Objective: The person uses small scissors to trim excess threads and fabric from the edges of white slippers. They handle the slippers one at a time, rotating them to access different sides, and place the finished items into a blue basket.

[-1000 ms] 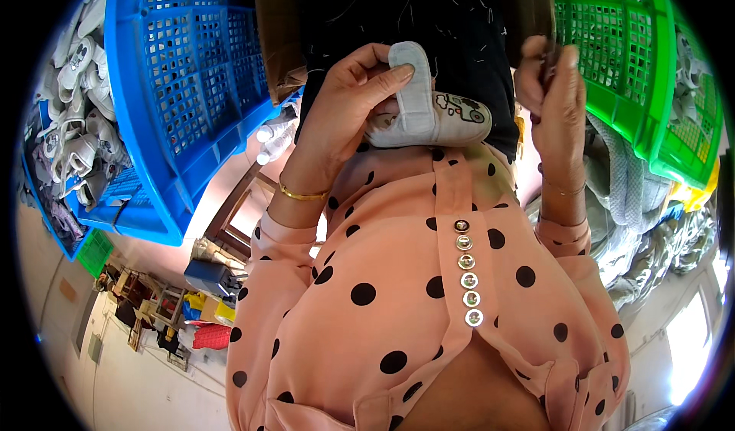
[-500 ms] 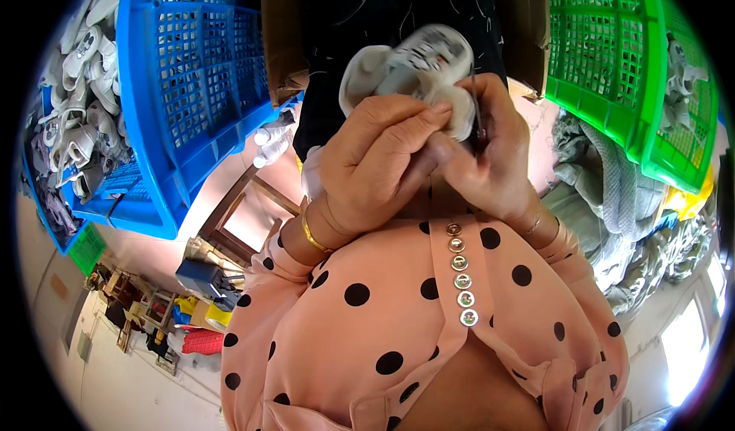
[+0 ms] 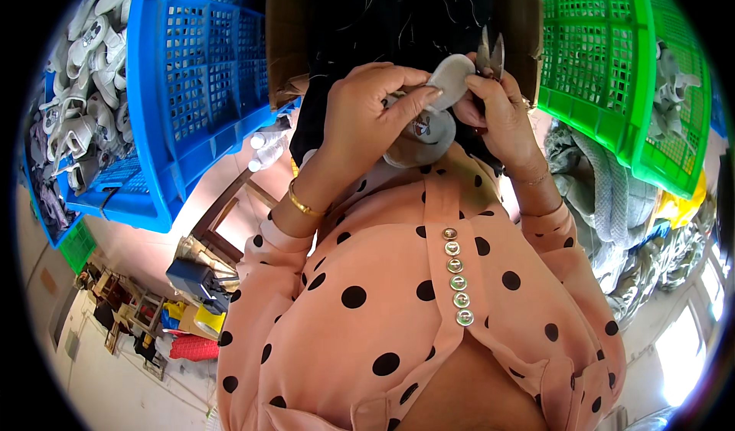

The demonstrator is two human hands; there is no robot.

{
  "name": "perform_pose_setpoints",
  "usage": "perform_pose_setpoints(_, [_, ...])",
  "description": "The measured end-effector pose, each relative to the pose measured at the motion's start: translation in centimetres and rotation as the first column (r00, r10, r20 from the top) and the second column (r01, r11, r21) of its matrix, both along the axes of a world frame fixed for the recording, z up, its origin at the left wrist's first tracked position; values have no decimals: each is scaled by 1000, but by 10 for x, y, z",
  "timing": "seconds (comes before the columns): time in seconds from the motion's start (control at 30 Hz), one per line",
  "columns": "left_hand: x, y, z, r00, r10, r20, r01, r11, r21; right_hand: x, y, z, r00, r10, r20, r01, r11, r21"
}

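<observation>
Head view: far left, pale shoes [image 3: 96,86] lie heaped in a blue crate [image 3: 199,86]; its tall wall probably keeps the heap off the lap. Bottles [image 3: 266,151] show near its lower edge. Cardboard [image 3: 287,44] flanks the dark cloth [image 3: 394,17] over the lap.

Left hand [image 3: 369,113]: gripping, thumb against fingers, pinching a pale flap [image 3: 452,80] of the small shoe [image 3: 425,146]. Shoe sits in front of the waist of the dotted shirt [image 3: 398,278], print partly visible. The pinch appears to lift the flap clear of the shoe's body, leaving its edge exposed to the right.

Right hand [image 3: 505,125]: closed around scissors [image 3: 498,57], handles mostly hidden. Blades slightly parted, pointing away from the torso, just beside the flap; presumably this keeps the tips off the left fingers. Thumb-to-flap contact: cannot tell.

Far right: green crate [image 3: 605,79], placed within likely reach; grey cloth [image 3: 601,182] bunched nearby.
</observation>
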State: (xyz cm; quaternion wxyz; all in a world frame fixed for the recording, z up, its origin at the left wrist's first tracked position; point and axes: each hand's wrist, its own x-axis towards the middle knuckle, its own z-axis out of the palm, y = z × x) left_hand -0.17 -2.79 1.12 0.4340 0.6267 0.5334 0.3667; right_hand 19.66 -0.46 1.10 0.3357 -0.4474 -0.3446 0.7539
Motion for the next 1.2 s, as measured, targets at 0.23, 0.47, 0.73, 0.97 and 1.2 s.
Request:
perform_pose_setpoints(0.23, [19, 11, -26, 975, 193, 110, -192, 981, -25, 9, 18, 7, 611, -456, 647, -441, 483, 757])
perform_pose_setpoints(0.47, [17, 13, -19, 964, 250, 89, -252, 968, 3, 14, 38, 15, 225, -536, 814, -911, 181, 371])
perform_pose_setpoints(0.73, [7, 15, -24, 979, 180, 97, -185, 981, 51, 11, 44, 16, 130, -548, 826, -954, 159, 256])
perform_pose_setpoints(0.97, [8, 19, -27, 983, 171, 63, -180, 960, 213, 3, 41, 22, 72, -582, 810, -959, 182, 216])
perform_pose_setpoints(1.2, [-8, 24, -25, 958, 285, -42, -250, 894, 372, 8, 49, 9, 223, -448, 866, -849, 347, 398])
